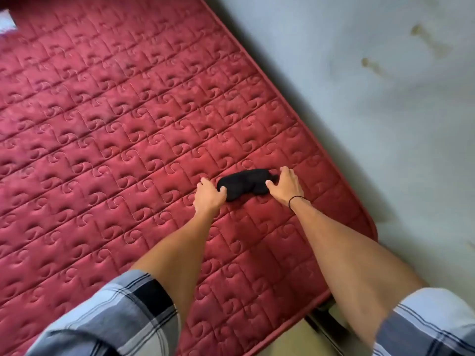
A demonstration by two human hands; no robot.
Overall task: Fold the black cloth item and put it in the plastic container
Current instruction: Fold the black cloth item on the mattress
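A small black cloth item lies bunched into a short roll on the red quilted mattress, near its right edge. My left hand grips the cloth's left end with thumb and fingers. My right hand holds the cloth's right end, fingers curled over it; a thin black band circles that wrist. The plastic container is not in view.
A pale grey wall with a few stains runs along the mattress's right edge. At the top left corner lies a white object, partly cut off. Below the mattress's near corner, a strip of floor and a dark bed frame show.
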